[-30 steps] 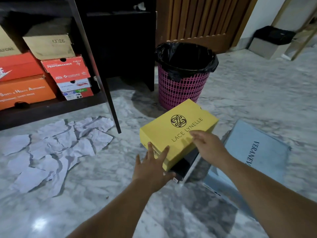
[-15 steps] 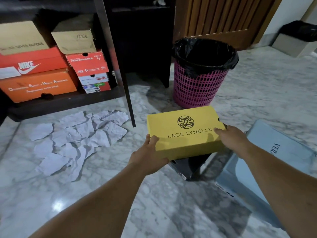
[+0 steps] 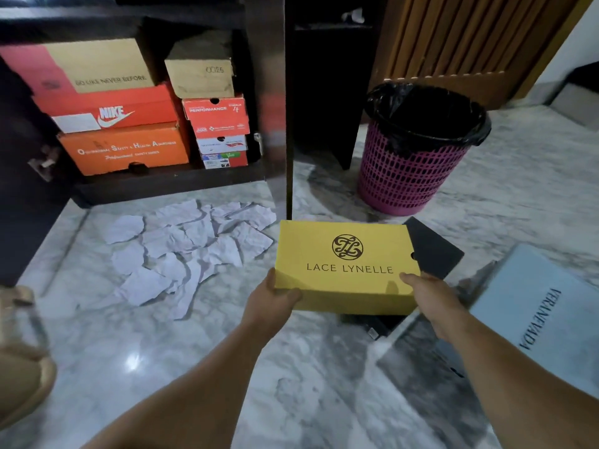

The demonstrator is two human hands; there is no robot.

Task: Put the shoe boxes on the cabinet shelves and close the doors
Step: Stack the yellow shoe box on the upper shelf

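Note:
A yellow "Lace Lynelle" shoe box (image 3: 343,254) is lifted above the marble floor, level, lid up. My left hand (image 3: 270,296) grips its near left corner and my right hand (image 3: 428,294) grips its near right corner. Beneath it lies a black box (image 3: 432,251) on the floor. A pale blue "Veranevada" box (image 3: 544,306) lies on the floor at the right. The dark cabinet (image 3: 168,186) at the upper left stands open, its bottom shelf holding several stacked boxes, among them an orange Nike box (image 3: 110,108). The right door's edge (image 3: 287,124) points toward me.
Crumpled white papers (image 3: 184,247) are scattered on the floor before the cabinet. A pink bin (image 3: 411,163) with a black liner stands right of the cabinet, before a wooden slatted door (image 3: 470,43). A tan shoe (image 3: 22,361) shows at the left edge.
Both hands took hold of the yellow box and lifted it off the black box. It turned square to me and moved left toward the cabinet as my view swung left.

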